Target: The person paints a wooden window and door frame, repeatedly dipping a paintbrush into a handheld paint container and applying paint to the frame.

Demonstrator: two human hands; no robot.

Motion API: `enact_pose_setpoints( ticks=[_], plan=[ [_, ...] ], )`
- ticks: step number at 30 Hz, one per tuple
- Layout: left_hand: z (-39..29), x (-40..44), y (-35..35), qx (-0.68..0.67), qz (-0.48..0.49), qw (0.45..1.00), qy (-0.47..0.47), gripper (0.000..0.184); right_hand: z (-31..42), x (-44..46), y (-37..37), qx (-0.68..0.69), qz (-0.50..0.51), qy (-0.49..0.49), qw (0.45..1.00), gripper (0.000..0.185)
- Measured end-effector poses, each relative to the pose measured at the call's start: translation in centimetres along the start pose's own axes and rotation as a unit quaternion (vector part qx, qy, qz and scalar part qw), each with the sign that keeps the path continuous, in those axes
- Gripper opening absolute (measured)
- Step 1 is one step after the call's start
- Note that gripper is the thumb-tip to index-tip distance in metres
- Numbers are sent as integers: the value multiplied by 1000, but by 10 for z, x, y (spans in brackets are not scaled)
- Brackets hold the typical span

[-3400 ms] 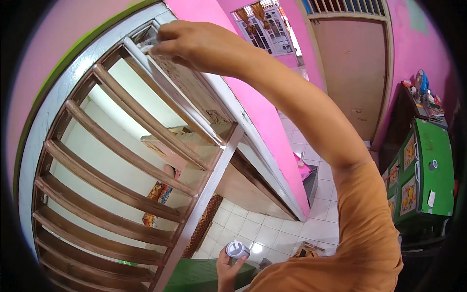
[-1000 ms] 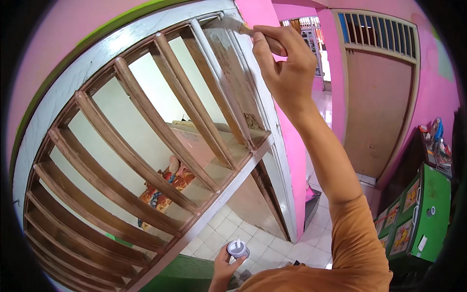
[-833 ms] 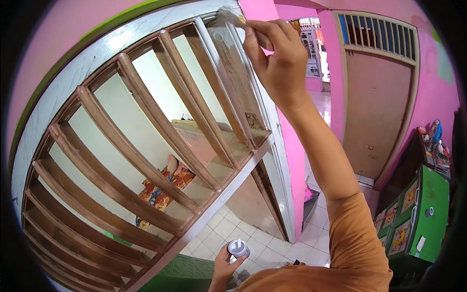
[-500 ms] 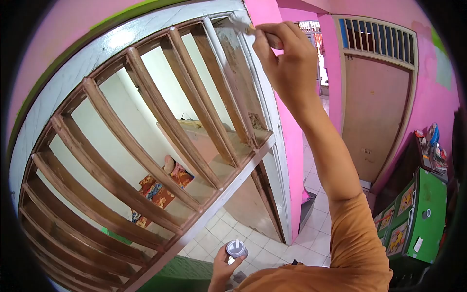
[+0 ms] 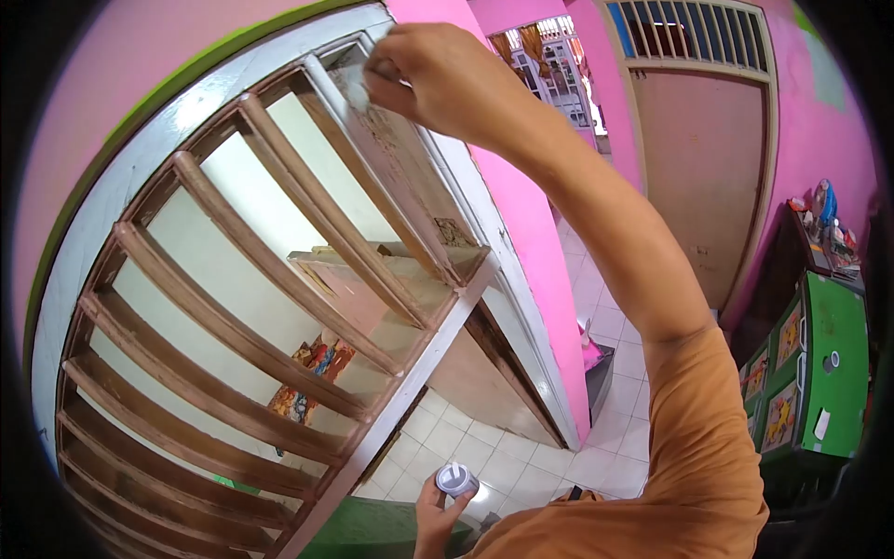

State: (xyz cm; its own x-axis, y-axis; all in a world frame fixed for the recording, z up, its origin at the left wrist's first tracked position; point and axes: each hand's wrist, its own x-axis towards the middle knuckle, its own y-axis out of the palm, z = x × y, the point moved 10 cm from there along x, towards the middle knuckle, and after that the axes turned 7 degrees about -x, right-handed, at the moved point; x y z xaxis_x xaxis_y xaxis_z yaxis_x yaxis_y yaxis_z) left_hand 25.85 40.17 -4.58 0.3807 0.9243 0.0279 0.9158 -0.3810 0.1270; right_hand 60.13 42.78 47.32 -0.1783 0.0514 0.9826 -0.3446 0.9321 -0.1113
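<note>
High up, my right hand is closed round a paintbrush. Its handle is mostly hidden by my fingers, and the pale bristles are against the inner side of the top right corner of a slatted wooden frame. Grey-white paint covers the outer frame, while the slats are mostly brown. Low in the view, my left hand grips a small open paint can from the side. Pale paint shows inside it, with a light strip at its rim.
A pink wall borders the frame on the right. Beyond are a brown door and a green cabinet with pictures. White tiles cover the floor. Through the slats, a patterned cloth is visible.
My right hand has moved the brush from the outer top corner down onto the frame's inner side face. The view has shifted right. My left hand still holds the can.
</note>
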Motion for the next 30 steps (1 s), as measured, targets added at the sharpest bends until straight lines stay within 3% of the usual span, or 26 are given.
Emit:
enact_pose_setpoints(
  ticks=[2,4,6,9,13,22,24,28,30],
  plan=[
    [1,0,0,10,4,1000,-12,64,4,11,-1,4,-78,-64,995,18],
    [0,-1,2,19,8,999,-25,65,4,15,-5,-20,-103,-43,994,18],
    [-4,0,4,13,0,1000,-19,65,9,18,11,-102,8,-64,993,17],
    [-4,2,8,21,-1,1000,-23,65,8,16,17,-67,72,-32,995,16],
    [-4,2,10,21,-4,999,-32,65,8,25,15,-93,-21,-49,994,16],
    [-2,6,11,12,13,1000,-26,67,12,23,12,-128,4,-57,990,15],
    [-5,6,13,21,25,999,-2,66,4,12,23,-83,104,1,991,15],
    [-1,4,10,5,3,1000,-11,65,7,6,15,-77,104,-6,991,14],
    [-1,6,8,19,20,1000,-2,65,13,1,-9,-99,-21,-36,994,14]
  ],
)
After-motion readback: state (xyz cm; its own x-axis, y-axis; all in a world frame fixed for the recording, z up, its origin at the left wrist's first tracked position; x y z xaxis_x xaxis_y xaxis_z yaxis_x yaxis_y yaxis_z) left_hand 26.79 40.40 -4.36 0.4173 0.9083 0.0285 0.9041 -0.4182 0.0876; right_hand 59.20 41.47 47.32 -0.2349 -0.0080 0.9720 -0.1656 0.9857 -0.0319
